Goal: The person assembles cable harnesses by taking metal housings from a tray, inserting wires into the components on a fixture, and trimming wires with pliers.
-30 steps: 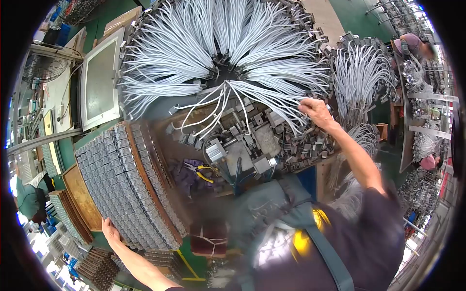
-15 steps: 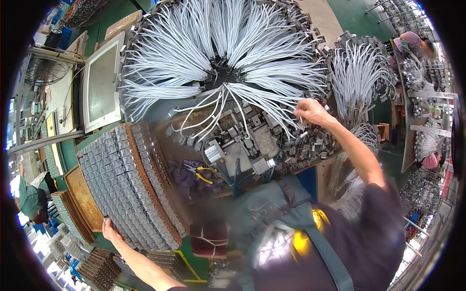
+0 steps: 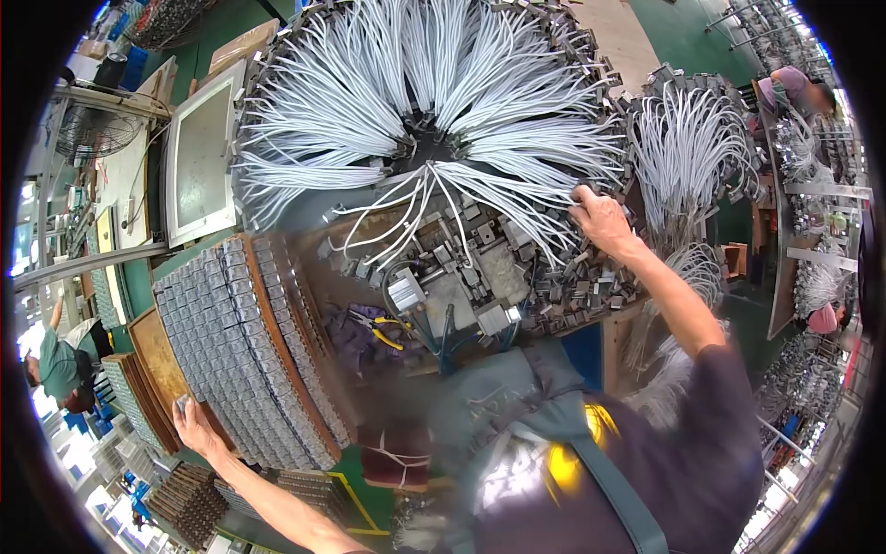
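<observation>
My left hand [image 3: 197, 430] is at the lower left, its fingers pinched on a small grey part [image 3: 182, 403] beside the tray of grey metal parts [image 3: 240, 351]. My right hand [image 3: 602, 220] is at the outer ends of a bundle of white cables [image 3: 517, 205], fingers curled; what they hold is too small to make out. The large fan of white cables [image 3: 323, 102] spreads above. Between my arms stands a metal fixture [image 3: 466, 277], with loose dark metal parts [image 3: 591, 291] to its right.
Yellow-handled pliers [image 3: 386, 334] lie on a purple cloth left of the fixture. Another white cable bundle [image 3: 683, 148] stands at the right. A fan [image 3: 97, 129] is at the upper left. One person [image 3: 65, 369] is at the far left, another [image 3: 794, 88] at the upper right.
My left hand has moved left and up from the tray's lower edge, with a small grey part now in its fingers. My right hand dipped slightly, then moved right along the cable ends.
</observation>
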`<state>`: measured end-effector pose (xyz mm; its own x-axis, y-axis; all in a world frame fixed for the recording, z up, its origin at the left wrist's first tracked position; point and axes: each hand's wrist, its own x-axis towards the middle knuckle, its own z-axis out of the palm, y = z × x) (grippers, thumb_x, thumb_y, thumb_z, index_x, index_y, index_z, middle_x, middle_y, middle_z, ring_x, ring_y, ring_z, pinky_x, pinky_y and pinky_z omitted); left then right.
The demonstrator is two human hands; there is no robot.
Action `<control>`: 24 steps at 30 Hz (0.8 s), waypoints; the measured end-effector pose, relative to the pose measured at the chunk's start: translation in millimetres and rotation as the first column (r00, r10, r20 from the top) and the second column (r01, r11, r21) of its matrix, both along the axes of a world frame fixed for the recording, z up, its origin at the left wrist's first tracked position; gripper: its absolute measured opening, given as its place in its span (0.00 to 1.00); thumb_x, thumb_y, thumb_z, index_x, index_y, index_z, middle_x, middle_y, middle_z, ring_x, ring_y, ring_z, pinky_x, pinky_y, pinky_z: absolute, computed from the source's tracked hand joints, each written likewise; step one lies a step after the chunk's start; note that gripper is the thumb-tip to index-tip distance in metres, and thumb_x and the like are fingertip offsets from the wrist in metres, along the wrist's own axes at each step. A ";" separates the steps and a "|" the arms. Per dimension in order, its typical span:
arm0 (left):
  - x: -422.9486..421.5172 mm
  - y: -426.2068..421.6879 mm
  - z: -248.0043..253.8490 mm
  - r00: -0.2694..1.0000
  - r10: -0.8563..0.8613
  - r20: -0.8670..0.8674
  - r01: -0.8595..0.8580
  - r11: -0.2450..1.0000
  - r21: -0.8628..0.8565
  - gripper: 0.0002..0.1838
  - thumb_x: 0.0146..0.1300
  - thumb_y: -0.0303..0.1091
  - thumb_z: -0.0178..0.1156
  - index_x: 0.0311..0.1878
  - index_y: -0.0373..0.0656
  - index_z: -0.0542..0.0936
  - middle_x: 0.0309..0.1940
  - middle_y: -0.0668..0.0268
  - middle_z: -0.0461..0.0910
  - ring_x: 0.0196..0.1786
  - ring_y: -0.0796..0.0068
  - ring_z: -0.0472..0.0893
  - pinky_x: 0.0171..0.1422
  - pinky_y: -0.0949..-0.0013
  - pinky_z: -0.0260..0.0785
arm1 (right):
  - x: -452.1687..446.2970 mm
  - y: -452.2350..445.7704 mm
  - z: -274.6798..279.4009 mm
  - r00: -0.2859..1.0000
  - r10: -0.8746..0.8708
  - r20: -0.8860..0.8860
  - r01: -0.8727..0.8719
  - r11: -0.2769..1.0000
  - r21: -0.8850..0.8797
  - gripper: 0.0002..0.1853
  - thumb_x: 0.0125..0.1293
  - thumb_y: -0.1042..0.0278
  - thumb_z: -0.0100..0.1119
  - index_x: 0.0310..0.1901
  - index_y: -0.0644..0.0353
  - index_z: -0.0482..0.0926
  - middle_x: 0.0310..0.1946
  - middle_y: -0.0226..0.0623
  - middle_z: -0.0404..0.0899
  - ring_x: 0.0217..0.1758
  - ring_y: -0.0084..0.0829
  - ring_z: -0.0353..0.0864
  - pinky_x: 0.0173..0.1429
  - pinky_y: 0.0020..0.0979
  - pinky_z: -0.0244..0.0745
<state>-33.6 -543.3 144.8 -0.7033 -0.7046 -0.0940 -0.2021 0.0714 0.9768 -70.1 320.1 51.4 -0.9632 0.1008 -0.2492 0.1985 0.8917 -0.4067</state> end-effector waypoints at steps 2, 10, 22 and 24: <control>-11.3 53.4 12.0 0.999 -0.034 0.003 0.034 0.999 -0.041 0.29 0.63 0.24 0.70 0.67 0.37 0.74 0.54 0.62 0.81 0.52 0.72 0.82 0.60 0.74 0.77 | 10.7 -4.1 2.5 0.989 0.044 -0.139 -0.041 0.999 0.024 0.14 0.68 0.62 0.66 0.49 0.62 0.78 0.41 0.52 0.84 0.41 0.54 0.85 0.45 0.48 0.78; -31.2 283.9 -7.9 0.912 -0.402 -0.081 0.410 0.900 0.146 0.33 0.57 0.19 0.68 0.68 0.39 0.74 0.52 0.62 0.81 0.51 0.72 0.81 0.59 0.68 0.75 | 53.1 -19.7 -27.4 0.947 0.279 -0.158 -0.243 0.946 0.214 0.09 0.66 0.66 0.64 0.38 0.63 0.78 0.36 0.46 0.79 0.43 0.50 0.81 0.47 0.44 0.77; -1.8 485.5 -70.2 0.692 -0.710 -0.129 0.643 0.525 0.558 0.32 0.48 0.17 0.76 0.60 0.36 0.80 0.47 0.66 0.84 0.47 0.76 0.84 0.56 0.72 0.77 | 62.4 -65.4 50.2 0.961 -0.207 0.183 0.222 0.183 -0.958 0.18 0.72 0.67 0.65 0.57 0.63 0.72 0.41 0.35 0.80 0.34 0.22 0.77 0.39 0.26 0.75; -1.4 500.7 -61.0 0.653 -0.754 -0.068 0.649 0.512 0.563 0.32 0.47 0.17 0.76 0.59 0.36 0.80 0.46 0.67 0.83 0.47 0.77 0.84 0.55 0.72 0.78 | 55.3 -76.7 38.6 0.857 -0.419 0.299 0.072 -0.479 -0.875 0.11 0.76 0.65 0.59 0.53 0.61 0.75 0.40 0.34 0.80 0.30 0.23 0.74 0.36 0.27 0.71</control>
